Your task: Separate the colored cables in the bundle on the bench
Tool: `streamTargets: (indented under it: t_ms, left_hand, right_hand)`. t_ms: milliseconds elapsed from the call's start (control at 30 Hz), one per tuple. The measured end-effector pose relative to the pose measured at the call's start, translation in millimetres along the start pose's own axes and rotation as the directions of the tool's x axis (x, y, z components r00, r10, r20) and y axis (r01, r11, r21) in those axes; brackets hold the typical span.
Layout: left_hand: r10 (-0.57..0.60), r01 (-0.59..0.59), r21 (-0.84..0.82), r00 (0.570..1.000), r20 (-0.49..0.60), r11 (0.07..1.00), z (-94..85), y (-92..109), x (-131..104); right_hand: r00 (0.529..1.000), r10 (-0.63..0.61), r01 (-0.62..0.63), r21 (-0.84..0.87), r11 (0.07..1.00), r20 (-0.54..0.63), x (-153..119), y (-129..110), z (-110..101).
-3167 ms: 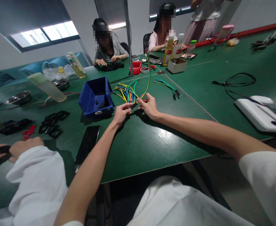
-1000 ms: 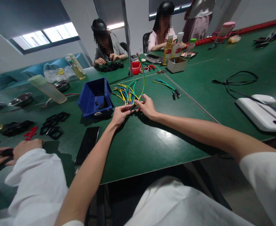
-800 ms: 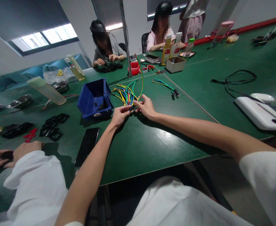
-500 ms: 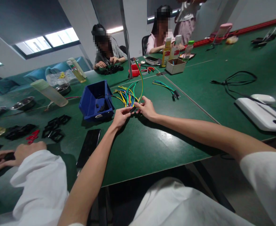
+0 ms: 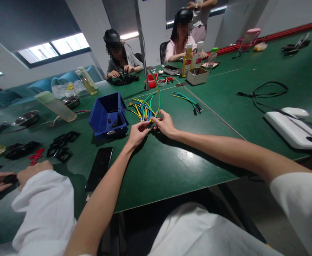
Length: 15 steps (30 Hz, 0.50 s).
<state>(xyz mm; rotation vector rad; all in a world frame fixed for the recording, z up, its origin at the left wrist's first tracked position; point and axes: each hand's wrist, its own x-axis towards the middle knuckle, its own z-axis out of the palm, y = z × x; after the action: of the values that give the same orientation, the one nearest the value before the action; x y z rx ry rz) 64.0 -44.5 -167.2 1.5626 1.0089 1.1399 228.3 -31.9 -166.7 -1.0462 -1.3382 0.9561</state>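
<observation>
My left hand [image 5: 138, 134] pinches a small black connector [image 5: 150, 125] over the green table [image 5: 182, 167]. Close against it, my right hand [image 5: 165, 124] has its fingers closed on a green-yellow wire [image 5: 159, 97] that arcs upward from the connector. Just behind both hands lies a bundle of coloured wires [image 5: 140, 108]. To the left stands a blue bin [image 5: 94, 119] with a few black parts inside. Several wires with black connectors [image 5: 198, 108] lie to the right of the bundle. My fingertips hide part of the connector.
A black phone [image 5: 99, 169] lies beside my left forearm. At the left, a person's hands [image 5: 35, 171] hold a black part near black frames [image 5: 62, 153]. A metal pole [image 5: 142, 42], cardboard box [image 5: 197, 76] and bottles stand farther back; a white device [image 5: 291, 129] lies right.
My hands have barely moved and stay together at the connector. The standing person in the back has shifted and raised an arm.
</observation>
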Motion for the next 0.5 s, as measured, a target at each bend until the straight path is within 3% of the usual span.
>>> streamTargets:
  t_ms: [100,233,500]
  left_hand:
    - [0.122,-0.11,0.246,0.992,-0.036,0.963,5.4,0,-2]
    - [0.305,-0.235,0.561,0.952,-0.033,0.794,12.0,4,-5]
    - [0.47,-0.299,0.828,0.881,0.05,0.473,12.3,7,-8]
  right_hand:
    - [1.0,0.001,-0.001,0.028,1.0,-0.015,0,-1,0]
    - [0.999,0.015,-0.013,0.057,0.998,-0.035,1,-2,1]
    - [0.999,0.024,-0.019,0.105,0.994,-0.044,0,0,2]
